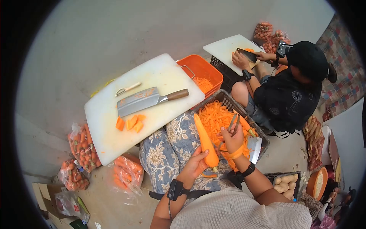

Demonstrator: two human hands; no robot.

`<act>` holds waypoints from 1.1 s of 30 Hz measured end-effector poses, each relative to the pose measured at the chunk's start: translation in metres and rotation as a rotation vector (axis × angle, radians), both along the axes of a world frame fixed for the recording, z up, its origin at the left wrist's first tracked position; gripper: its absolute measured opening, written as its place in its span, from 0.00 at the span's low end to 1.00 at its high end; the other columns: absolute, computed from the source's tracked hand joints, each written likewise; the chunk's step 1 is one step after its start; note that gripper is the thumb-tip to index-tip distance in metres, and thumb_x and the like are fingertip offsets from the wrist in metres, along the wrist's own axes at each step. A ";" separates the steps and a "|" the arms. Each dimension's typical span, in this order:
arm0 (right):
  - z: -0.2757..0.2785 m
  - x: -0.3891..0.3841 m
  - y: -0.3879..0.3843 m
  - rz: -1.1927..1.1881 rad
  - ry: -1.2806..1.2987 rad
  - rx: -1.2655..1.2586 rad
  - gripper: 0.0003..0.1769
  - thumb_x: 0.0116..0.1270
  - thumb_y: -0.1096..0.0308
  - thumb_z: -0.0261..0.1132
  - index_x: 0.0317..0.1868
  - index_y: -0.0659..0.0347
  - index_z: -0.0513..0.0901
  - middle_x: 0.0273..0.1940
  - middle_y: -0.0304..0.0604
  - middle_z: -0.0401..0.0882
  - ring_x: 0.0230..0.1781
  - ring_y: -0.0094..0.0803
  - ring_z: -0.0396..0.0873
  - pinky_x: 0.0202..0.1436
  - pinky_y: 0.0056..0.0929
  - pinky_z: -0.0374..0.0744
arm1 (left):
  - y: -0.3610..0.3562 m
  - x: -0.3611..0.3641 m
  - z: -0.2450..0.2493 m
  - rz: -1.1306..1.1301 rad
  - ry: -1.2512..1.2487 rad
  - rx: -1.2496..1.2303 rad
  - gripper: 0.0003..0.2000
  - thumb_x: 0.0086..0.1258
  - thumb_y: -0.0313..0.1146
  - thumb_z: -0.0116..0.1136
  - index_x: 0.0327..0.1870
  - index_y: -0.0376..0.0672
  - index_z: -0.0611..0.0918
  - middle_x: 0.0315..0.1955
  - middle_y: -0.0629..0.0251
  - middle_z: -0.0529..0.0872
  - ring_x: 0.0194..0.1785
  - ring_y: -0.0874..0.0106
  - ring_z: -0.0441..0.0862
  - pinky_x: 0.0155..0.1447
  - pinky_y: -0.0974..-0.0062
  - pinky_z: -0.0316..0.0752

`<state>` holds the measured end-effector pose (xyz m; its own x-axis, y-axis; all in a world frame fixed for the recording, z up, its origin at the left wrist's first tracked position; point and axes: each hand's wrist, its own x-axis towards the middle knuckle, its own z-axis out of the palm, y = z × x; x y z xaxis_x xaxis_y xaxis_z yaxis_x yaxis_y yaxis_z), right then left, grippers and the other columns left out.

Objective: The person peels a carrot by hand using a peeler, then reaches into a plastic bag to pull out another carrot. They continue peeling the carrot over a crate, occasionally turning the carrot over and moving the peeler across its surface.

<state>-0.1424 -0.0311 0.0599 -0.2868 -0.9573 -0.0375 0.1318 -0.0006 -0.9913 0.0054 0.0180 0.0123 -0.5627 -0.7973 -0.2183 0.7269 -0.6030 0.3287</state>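
Observation:
My left hand (196, 164) is closed around the thick end of a large peeled carrot (206, 139), which points up and away from me. My right hand (233, 140), to the right of the carrot, grips a dark, narrow metal tool (235, 123) that looks like a peeler. An orange band or strip of peel (236, 153) lies across the right wrist. Below the right hand, a black crate (264, 135) holds a heap of carrot peelings (215, 116), a carrot and a broad metal blade (254, 146). The carrot and peeler are apart.
On a white cutting board (103, 103) lie a cleaver (139, 101), a pale peeler (128, 89) and several carrot pieces (131, 122). An orange bin (194, 63) stands behind. Bagged carrots (127, 171) are at left, potatoes (286, 186) at right. A co-worker (291, 95) cuts at another board (225, 45).

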 end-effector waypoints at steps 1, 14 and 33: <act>-0.003 -0.007 0.003 0.058 0.094 -0.037 0.15 0.61 0.72 0.62 0.34 0.60 0.60 0.26 0.40 0.73 0.28 0.25 0.80 0.29 0.19 0.76 | 0.001 -0.001 0.002 0.003 0.004 0.003 0.19 0.68 0.29 0.48 0.59 0.44 0.62 0.52 0.56 0.72 0.56 0.58 0.72 0.58 0.60 0.71; 0.009 0.014 0.049 0.511 0.617 -0.098 0.29 0.51 0.56 0.69 0.46 0.64 0.65 0.46 0.53 0.75 0.47 0.49 0.75 0.52 0.35 0.73 | 0.002 -0.006 0.026 0.336 -0.170 -0.164 0.21 0.70 0.29 0.44 0.61 0.46 0.55 0.62 0.56 0.60 0.62 0.66 0.63 0.66 0.65 0.61; -0.017 -0.063 0.040 0.773 -0.133 0.102 0.34 0.54 0.68 0.70 0.57 0.67 0.63 0.50 0.44 0.69 0.46 0.28 0.72 0.47 0.23 0.76 | -0.047 0.003 0.051 0.389 -0.443 -0.241 0.11 0.72 0.34 0.44 0.47 0.38 0.70 0.53 0.52 0.74 0.59 0.63 0.71 0.60 0.66 0.68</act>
